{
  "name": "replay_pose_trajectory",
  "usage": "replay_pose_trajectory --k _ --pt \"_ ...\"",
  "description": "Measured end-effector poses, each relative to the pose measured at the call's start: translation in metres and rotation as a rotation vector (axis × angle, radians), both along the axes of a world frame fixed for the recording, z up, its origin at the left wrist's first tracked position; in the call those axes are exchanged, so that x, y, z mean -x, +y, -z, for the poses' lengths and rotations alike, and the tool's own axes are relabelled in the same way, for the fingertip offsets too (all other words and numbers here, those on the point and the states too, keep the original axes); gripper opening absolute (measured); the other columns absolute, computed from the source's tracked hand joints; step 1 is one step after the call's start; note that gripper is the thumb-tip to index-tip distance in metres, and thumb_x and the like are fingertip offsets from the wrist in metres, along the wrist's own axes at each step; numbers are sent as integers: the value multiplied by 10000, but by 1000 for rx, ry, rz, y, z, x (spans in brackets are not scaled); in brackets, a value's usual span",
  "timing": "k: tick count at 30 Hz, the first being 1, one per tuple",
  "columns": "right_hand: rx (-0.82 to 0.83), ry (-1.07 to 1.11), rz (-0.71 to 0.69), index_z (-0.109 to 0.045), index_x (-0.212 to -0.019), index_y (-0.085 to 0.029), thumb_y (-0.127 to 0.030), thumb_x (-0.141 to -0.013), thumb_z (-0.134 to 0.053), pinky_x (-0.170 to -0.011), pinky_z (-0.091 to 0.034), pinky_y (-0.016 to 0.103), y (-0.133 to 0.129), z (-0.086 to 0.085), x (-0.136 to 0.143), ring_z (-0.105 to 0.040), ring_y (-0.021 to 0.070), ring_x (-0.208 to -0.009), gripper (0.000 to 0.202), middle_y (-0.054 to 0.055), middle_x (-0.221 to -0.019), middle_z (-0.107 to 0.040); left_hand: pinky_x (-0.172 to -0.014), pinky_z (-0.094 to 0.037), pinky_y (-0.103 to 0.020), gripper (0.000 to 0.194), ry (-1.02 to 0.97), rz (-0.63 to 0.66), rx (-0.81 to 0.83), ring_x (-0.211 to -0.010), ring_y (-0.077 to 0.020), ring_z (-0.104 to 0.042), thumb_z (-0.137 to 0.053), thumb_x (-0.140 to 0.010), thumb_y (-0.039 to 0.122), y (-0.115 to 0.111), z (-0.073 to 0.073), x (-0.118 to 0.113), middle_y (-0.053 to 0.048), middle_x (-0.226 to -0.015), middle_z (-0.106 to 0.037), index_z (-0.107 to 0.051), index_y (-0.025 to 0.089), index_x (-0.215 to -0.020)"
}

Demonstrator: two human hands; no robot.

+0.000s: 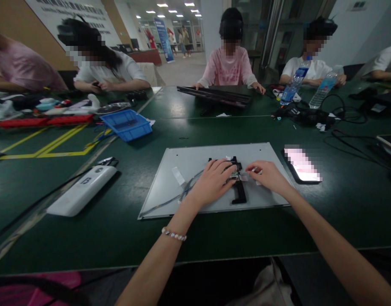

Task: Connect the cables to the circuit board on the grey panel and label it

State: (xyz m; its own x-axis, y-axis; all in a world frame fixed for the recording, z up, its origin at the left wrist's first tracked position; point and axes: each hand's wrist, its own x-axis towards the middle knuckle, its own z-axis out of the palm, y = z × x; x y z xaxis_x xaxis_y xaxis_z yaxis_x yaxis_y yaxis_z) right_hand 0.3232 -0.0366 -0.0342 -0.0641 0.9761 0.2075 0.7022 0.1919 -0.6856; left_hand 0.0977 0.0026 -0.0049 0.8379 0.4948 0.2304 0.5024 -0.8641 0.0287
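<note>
A flat grey-white panel (189,159), like the back of a display, lies on the table before me. On it sits a black plastic bracket (240,195) with a small circuit board (234,174), partly covered by my fingers. My left hand (214,178) rests flat over the bracket and board, fingers stretched out. Just right of the board, my right hand (267,175) is closed in a pinch on a small pale strip of tape (244,177). Thin grey cables (169,200) run under my left wrist across the panel. A loose white strip (178,176) lies left of them.
A white power bank (83,189) with a cable lies left; a phone (302,165) lies right of the panel. Farther off are a blue basket (127,124), bottles (324,89) and tangled black cables (305,114). Across the table, a person holds a dark panel (216,95).
</note>
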Motion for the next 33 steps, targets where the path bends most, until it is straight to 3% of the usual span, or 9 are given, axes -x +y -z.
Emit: replay_pose_trajectory --k 13,21,26,33 --pt "-17 -3 16 -687 -858 -213 -228 -774 -545 -695 -461 299 1 5 -7 -609 170 -754 165 44 -884 -682 -999 -348 -402 352 -77 -276 -49 -1158 -238 -476 -400 -920 293 26 -23 55 -88 -1245 -539 -483 171 -1239" --pt "-26 -38 5 -678 -878 -204 -197 -774 -519 -704 -464 299 -1 4 -5 -611 162 -728 191 48 -905 -679 -935 -408 -382 392 -13 -465 76 -1079 -248 -548 -417 -890 393 18 -14 115 -98 -1202 -575 -511 169 -1196" --pt "-35 -69 -1 -682 -874 -212 -205 -782 -517 -696 -461 298 0 6 -6 -610 162 -723 189 50 -902 -680 -931 -412 -383 421 16 -454 163 -1074 -250 -561 -429 -878 439 11 -6 133 -94 -1207 -585 -511 181 -1201" --pt "-40 -88 -3 -679 -871 -207 -196 -778 -505 -695 -457 301 0 6 -7 -615 165 -725 198 53 -892 -677 -890 -432 -349 365 16 -410 172 -1023 -228 -593 -412 -886 409 8 -2 130 -84 -1181 -610 -551 201 -1150"
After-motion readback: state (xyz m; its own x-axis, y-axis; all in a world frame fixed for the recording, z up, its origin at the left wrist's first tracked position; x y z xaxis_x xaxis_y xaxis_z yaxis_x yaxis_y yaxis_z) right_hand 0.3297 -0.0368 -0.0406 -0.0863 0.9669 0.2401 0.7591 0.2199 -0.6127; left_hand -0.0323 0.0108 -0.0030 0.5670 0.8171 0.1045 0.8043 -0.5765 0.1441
